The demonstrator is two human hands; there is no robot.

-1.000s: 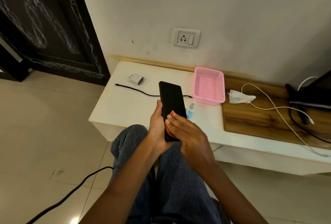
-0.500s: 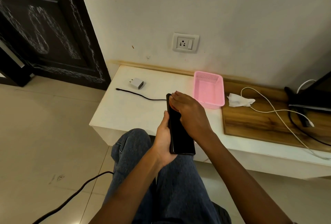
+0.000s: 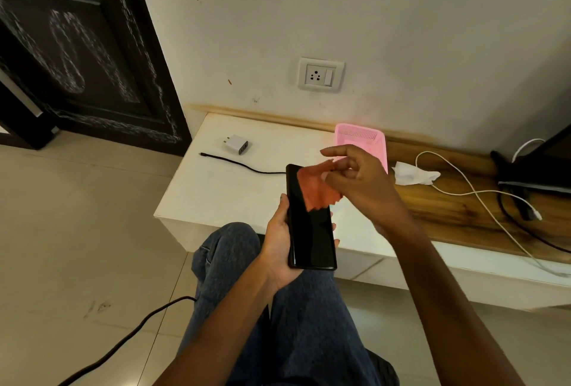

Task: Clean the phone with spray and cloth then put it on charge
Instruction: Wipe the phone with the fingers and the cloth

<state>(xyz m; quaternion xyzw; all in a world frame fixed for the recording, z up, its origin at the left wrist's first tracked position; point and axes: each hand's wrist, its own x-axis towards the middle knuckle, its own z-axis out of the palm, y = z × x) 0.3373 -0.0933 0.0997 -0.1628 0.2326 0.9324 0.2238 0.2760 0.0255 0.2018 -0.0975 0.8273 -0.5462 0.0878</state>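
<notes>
My left hand (image 3: pixel 279 242) grips a black phone (image 3: pixel 310 231) upright above my knees, its dark screen facing me. My right hand (image 3: pixel 360 183) pinches a small orange cloth (image 3: pixel 315 189) by its upper edge; the cloth hangs over the top of the phone's screen. A white charger plug (image 3: pixel 237 144) and a black cable (image 3: pixel 238 164) lie on the white table (image 3: pixel 216 194) behind the phone. A wall socket (image 3: pixel 320 74) sits above the table. The spray bottle is hidden behind my hands.
A pink basket (image 3: pixel 360 138) stands at the table's back, partly behind my right hand. A crumpled white tissue (image 3: pixel 412 174) and a white cable (image 3: pixel 482 197) lie on the wooden board (image 3: pixel 457 215) to the right. A dark cord (image 3: pixel 129 336) runs across the floor.
My right hand has lifted off the phone's top end, and the orange cloth now shows, hanging from its fingers. The phone has tilted back so its screen faces me.
</notes>
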